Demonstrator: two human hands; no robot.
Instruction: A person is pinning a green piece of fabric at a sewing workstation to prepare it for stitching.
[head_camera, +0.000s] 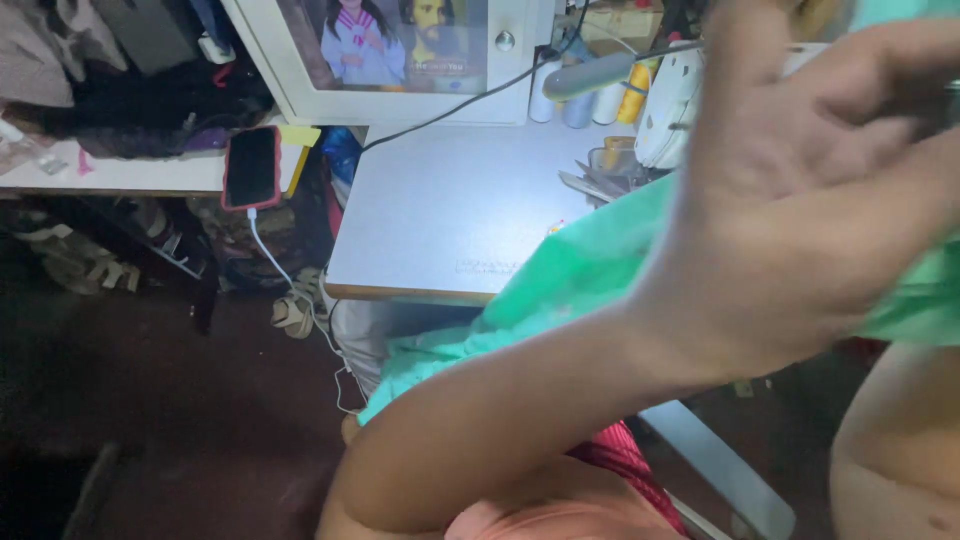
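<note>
1. Left hand (800, 190) is raised close to the camera at 2 o'clock, fingers curled, blurred; I cannot tell whether it grips the green fabric (580, 270) behind it.
2. Right hand is out of frame (only a forearm at 4 o'clock).
3. The fabric drapes off the grey table (450, 200), likely lifted for handling.
4. Phone (252, 166) charges at 10 o'clock; thread spools (610, 100) at 12.

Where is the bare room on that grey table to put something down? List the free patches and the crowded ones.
Free: the middle and left of the grey table, between the white cabinet behind, the front edge, and the green cloth on the right. Crowded: the back right corner, with thread spools and scissors by the sewing machine. The left hand is raised over the cloth.
</note>
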